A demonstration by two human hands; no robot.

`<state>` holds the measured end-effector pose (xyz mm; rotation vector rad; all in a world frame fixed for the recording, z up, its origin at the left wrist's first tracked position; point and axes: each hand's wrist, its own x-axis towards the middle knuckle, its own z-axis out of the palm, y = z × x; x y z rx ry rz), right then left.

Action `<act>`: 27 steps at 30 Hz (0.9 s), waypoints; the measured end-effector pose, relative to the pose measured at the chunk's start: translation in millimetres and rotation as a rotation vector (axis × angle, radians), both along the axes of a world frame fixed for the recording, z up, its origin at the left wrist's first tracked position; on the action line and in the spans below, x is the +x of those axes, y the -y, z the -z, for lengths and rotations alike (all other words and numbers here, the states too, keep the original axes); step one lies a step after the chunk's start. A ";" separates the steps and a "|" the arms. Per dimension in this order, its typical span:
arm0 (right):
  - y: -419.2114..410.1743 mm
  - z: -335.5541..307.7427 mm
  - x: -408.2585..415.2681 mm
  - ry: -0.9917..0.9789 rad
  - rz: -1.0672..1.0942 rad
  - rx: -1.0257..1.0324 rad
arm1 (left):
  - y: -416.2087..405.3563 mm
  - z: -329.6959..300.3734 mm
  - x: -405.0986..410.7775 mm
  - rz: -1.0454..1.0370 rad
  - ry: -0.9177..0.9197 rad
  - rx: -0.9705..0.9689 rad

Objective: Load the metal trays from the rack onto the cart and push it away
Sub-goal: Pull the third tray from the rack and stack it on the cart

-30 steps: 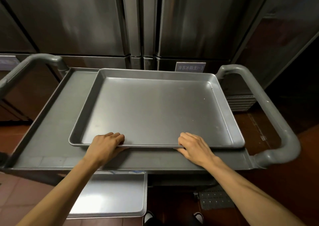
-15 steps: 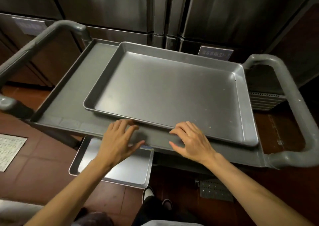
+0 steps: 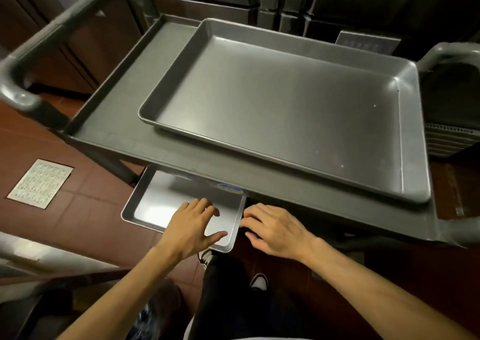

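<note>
One large metal tray [image 3: 280, 111] lies flat on the cart [image 3: 109, 121] top shelf, toward its right; a smaller tray [image 3: 158, 204] juts from the shelf below. Both hands, left hand [image 3: 193, 229] and right hand [image 3: 275, 232], hover empty with fingers spread, touching neither tray. Loading step judged unfinished (rack not visible); next move calls for fetching another tray from the rack.
</note>
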<state>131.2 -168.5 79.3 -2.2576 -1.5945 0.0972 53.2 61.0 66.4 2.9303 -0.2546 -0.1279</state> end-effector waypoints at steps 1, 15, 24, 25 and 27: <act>-2.5 11.3 -1.2 -0.013 -0.006 -0.035 | 0.5 10.4 -2.5 -0.010 -0.022 -0.008; -13.4 163.8 21.5 -0.273 0.242 -0.357 | 11.1 163.3 1.3 -0.183 -0.266 -0.108; 1.6 206.9 14.6 -0.286 0.313 -0.357 | 61.8 216.0 4.9 -0.269 -0.394 -0.161; 2.7 210.0 15.0 -0.285 0.314 -0.356 | 64.9 220.6 6.7 -0.309 -0.389 -0.186; 3.3 215.4 17.2 -0.287 0.323 -0.362 | 69.6 229.0 11.8 -0.408 -0.379 -0.246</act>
